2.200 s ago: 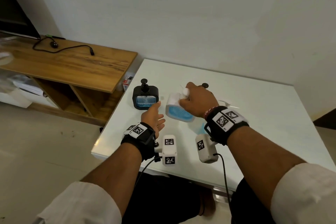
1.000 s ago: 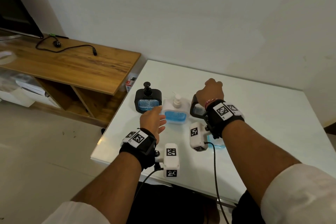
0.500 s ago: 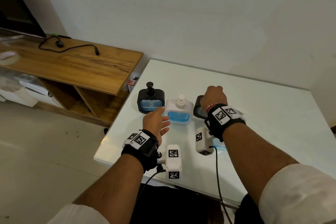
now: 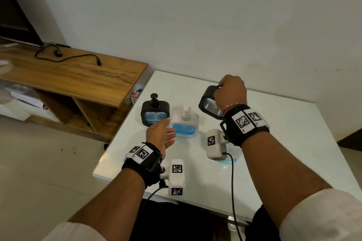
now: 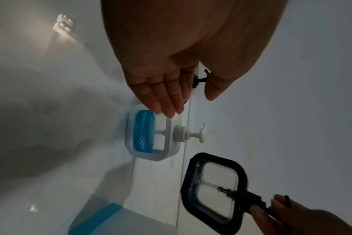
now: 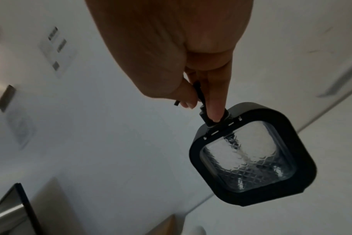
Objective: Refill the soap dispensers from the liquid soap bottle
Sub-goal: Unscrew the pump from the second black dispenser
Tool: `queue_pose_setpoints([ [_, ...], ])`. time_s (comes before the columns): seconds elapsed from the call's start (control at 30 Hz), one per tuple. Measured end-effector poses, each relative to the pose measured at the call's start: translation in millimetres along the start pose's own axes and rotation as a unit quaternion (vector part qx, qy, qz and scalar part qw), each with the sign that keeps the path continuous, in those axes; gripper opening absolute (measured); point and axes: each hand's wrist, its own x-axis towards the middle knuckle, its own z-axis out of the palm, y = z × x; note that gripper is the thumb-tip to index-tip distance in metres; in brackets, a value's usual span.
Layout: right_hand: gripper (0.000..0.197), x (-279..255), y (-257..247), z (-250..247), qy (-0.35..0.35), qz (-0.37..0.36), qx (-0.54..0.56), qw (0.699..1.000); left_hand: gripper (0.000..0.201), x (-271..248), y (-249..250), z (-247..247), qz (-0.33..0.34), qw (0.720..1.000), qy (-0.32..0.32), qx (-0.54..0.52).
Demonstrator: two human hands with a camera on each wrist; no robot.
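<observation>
White table (image 4: 293,123), dispensers near left edge

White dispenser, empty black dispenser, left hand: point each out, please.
white dispenser (image 4: 184,128), head view, on its blue-filled front window.
empty black dispenser (image 6: 249,155), right wrist view, on its clear window.
left hand (image 4: 159,135), head view, on its back.

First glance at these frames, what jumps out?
The right hand grips the pump of an empty black dispenser, which hangs tilted, clear of the white table. Left of it stand a white dispenser and a second black dispenser, both holding blue soap, side by side. The left hand hovers flat and open just in front of those two.
</observation>
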Motion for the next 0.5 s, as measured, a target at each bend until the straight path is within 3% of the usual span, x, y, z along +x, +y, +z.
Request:
queue_pose_setpoints([
  [0.23,0.027,-14,-1,-41,0.063,-0.002,0.147,0.987,0.033,-18,-2,1,0.017,0.999,-0.041,-0.024],
  [0.5,0.025,-47,9,-63,0.029,0.009,0.289,0.957,0.042,-47,-12,7,0.032,0.993,-0.11,-0.019],
])
